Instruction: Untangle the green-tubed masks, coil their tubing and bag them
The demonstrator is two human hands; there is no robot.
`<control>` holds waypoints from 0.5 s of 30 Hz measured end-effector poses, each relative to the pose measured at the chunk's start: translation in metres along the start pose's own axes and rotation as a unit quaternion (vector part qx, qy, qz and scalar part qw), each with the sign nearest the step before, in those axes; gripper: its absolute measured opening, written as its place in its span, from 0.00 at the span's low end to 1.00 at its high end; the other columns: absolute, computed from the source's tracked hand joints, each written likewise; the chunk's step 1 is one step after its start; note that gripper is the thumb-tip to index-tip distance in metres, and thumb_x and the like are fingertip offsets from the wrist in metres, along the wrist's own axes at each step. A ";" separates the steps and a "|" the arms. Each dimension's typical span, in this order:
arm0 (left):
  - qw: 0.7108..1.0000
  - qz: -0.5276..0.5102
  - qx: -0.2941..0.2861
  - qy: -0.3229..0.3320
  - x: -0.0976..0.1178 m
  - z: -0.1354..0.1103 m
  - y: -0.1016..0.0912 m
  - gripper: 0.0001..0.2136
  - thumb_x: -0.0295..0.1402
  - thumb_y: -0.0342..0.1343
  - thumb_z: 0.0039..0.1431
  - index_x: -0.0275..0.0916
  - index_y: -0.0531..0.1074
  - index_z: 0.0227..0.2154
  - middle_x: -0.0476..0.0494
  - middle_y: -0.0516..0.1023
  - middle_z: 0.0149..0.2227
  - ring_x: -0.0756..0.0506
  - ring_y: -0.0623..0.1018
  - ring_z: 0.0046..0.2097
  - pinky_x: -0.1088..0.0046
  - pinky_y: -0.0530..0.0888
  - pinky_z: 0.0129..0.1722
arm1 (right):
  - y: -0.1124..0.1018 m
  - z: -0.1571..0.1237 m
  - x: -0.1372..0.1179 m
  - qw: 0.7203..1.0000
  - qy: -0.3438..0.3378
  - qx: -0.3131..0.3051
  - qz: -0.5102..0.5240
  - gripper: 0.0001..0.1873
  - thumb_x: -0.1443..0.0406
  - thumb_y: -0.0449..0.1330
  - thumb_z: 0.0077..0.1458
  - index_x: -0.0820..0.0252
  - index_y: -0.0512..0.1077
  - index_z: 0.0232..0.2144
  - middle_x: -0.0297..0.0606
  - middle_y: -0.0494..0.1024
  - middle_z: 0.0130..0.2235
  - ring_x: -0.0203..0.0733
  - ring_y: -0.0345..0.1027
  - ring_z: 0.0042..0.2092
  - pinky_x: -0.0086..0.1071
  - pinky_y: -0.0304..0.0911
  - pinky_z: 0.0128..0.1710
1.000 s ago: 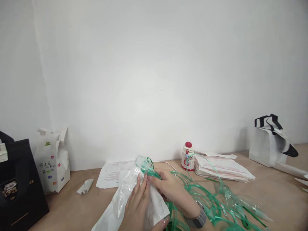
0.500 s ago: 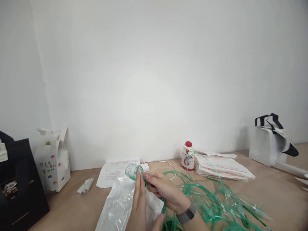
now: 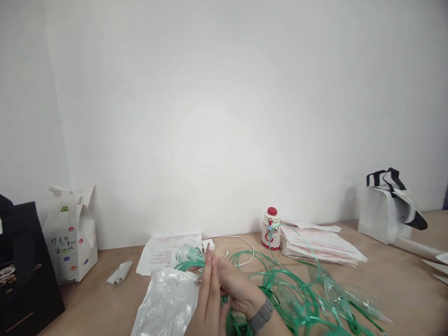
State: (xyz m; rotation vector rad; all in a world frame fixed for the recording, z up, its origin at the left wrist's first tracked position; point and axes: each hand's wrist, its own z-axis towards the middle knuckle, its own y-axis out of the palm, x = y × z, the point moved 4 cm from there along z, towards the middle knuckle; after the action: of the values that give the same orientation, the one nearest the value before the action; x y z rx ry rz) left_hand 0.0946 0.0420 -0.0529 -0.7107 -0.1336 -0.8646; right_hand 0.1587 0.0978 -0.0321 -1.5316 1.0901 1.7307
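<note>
Close together at the front middle, my left hand (image 3: 209,296) and my right hand (image 3: 240,287) are closed around green tubing. Beyond their fingertips pokes a clear, green-tinted oxygen mask (image 3: 189,253), with green tubing looping below it. My left fingers are straight and pressed together, partly covering the right hand. A grey-banded watch is on my right wrist. Against the left side of my left hand is a crinkled white plastic bag (image 3: 171,298); whether the fingers touch it cannot be made out. Tangled green tubing (image 3: 304,294) with more clear masks lies to the right.
Printed papers (image 3: 161,249) lie behind the bag, and a paper stack (image 3: 322,245) sits right of a red-topped jar (image 3: 271,231). A white cable (image 3: 250,245) curves across the back. Black (image 3: 28,270) and white (image 3: 72,242) bags stand left; another white bag (image 3: 381,212) stands right.
The mask has turned and now points up and left from my hands. My right hand has shifted left against my left hand. The white plastic bag has dropped slightly and its upper end crumpled.
</note>
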 end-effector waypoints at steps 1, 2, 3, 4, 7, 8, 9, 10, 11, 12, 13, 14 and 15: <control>1.000 0.001 0.002 0.013 0.002 0.004 -0.008 0.33 0.23 0.43 0.59 0.50 0.34 0.62 0.46 0.40 0.66 0.39 0.50 0.63 0.56 0.60 0.57 | -0.002 -0.002 -0.005 1.000 -0.019 0.002 0.010 0.07 0.64 0.64 0.38 0.63 0.72 0.22 0.27 0.64 0.18 0.28 0.53 0.20 0.23 0.48 0.19; 1.000 -0.004 0.010 0.018 0.003 0.008 -0.019 0.32 0.28 0.45 0.59 0.50 0.35 0.62 0.45 0.37 0.66 0.38 0.49 0.64 0.56 0.59 0.57 | -0.005 -0.006 -0.012 0.999 -0.039 0.003 0.020 0.07 0.66 0.64 0.37 0.62 0.73 0.24 0.27 0.65 0.20 0.28 0.54 0.22 0.23 0.50 0.21; 1.000 0.004 0.029 -0.004 0.001 0.013 -0.032 0.30 0.30 0.44 0.61 0.51 0.37 0.62 0.46 0.36 0.66 0.39 0.49 0.64 0.56 0.58 0.58 | -0.008 -0.011 -0.019 0.998 -0.057 0.005 0.027 0.10 0.67 0.65 0.37 0.62 0.74 0.27 0.27 0.65 0.21 0.29 0.55 0.23 0.22 0.51 0.23; 0.998 0.016 0.053 -0.041 -0.004 0.018 -0.046 0.28 0.31 0.43 0.61 0.51 0.39 0.62 0.47 0.38 0.66 0.40 0.48 0.64 0.56 0.56 0.59 | -0.013 -0.016 -0.026 0.997 -0.073 0.006 0.031 0.12 0.68 0.65 0.37 0.61 0.74 0.30 0.27 0.65 0.22 0.29 0.55 0.24 0.22 0.51 0.24; 0.971 0.046 0.124 -0.200 -0.027 0.026 -0.084 0.30 0.42 0.44 0.60 0.47 0.38 0.62 0.44 0.44 0.65 0.40 0.48 0.64 0.53 0.52 0.59 | -0.025 -0.032 -0.044 0.993 -0.113 0.008 0.037 0.13 0.69 0.65 0.40 0.62 0.75 0.33 0.28 0.64 0.23 0.29 0.54 0.24 0.23 0.50 0.24; 0.962 0.030 0.107 -0.249 -0.035 0.027 -0.090 0.31 0.45 0.43 0.59 0.45 0.40 0.62 0.43 0.48 0.65 0.39 0.49 0.64 0.52 0.53 0.59 | -0.028 -0.035 -0.047 0.992 -0.123 0.013 0.039 0.12 0.69 0.65 0.41 0.62 0.75 0.34 0.28 0.64 0.23 0.29 0.54 0.24 0.23 0.50 0.24; 0.952 0.001 0.082 -0.294 -0.044 0.028 -0.093 0.31 0.48 0.42 0.58 0.44 0.41 0.62 0.41 0.54 0.63 0.38 0.53 0.63 0.51 0.55 0.57 | -0.031 -0.038 -0.050 0.990 -0.130 0.020 0.041 0.12 0.69 0.64 0.42 0.61 0.75 0.34 0.28 0.64 0.23 0.29 0.54 0.24 0.23 0.50 0.24; 0.943 -0.037 0.046 -0.327 -0.051 0.028 -0.093 0.32 0.50 0.42 0.57 0.44 0.43 0.62 0.39 0.62 0.59 0.37 0.58 0.61 0.52 0.59 0.56 | -0.034 -0.039 -0.052 0.989 -0.137 0.030 0.045 0.12 0.69 0.64 0.43 0.61 0.75 0.35 0.29 0.66 0.24 0.30 0.55 0.25 0.23 0.51 0.25; 0.934 -0.074 0.011 -0.348 -0.057 0.028 -0.091 0.34 0.51 0.44 0.55 0.43 0.45 0.61 0.38 0.70 0.53 0.37 0.64 0.57 0.53 0.62 0.53 | -0.035 -0.039 -0.053 0.988 -0.142 0.040 0.047 0.12 0.68 0.64 0.43 0.60 0.75 0.35 0.30 0.68 0.26 0.31 0.58 0.26 0.24 0.53 0.26; 0.927 -0.104 -0.014 -0.359 -0.062 0.028 -0.089 0.36 0.52 0.47 0.53 0.42 0.47 0.61 0.40 0.75 0.46 0.37 0.70 0.53 0.54 0.65 0.51 | -0.037 -0.038 -0.053 0.987 -0.145 0.049 0.048 0.13 0.68 0.64 0.43 0.60 0.75 0.36 0.32 0.71 0.28 0.33 0.61 0.29 0.25 0.54 0.28; 0.923 -0.124 -0.030 -0.362 -0.066 0.028 -0.086 0.38 0.52 0.51 0.49 0.41 0.49 0.60 0.42 0.78 0.39 0.37 0.75 0.47 0.55 0.68 0.48 | -0.038 -0.037 -0.053 0.987 -0.145 0.056 0.048 0.14 0.68 0.64 0.43 0.59 0.75 0.37 0.33 0.73 0.30 0.35 0.63 0.31 0.26 0.56 0.30; 0.923 -0.133 -0.033 -0.360 -0.069 0.029 -0.083 0.39 0.51 0.56 0.45 0.40 0.52 0.59 0.44 0.79 0.35 0.37 0.77 0.43 0.56 0.69 0.46 | -0.038 -0.035 -0.052 0.987 -0.143 0.060 0.045 0.15 0.67 0.65 0.42 0.60 0.75 0.37 0.35 0.74 0.31 0.36 0.64 0.32 0.27 0.57 0.32; 0.924 -0.137 -0.023 -0.358 -0.071 0.029 -0.080 0.39 0.50 0.60 0.41 0.38 0.57 0.56 0.45 0.79 0.33 0.37 0.77 0.42 0.57 0.70 0.45 | -0.038 -0.034 -0.051 0.988 -0.139 0.061 0.040 0.15 0.67 0.65 0.41 0.60 0.76 0.37 0.36 0.75 0.32 0.37 0.65 0.33 0.28 0.57 0.33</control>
State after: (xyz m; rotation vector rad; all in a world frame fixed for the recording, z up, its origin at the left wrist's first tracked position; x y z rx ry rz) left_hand -0.0058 0.0710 -0.0161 -1.0453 -0.8871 -0.8370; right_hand 0.2167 0.0924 0.0106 -1.1454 1.1022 1.8306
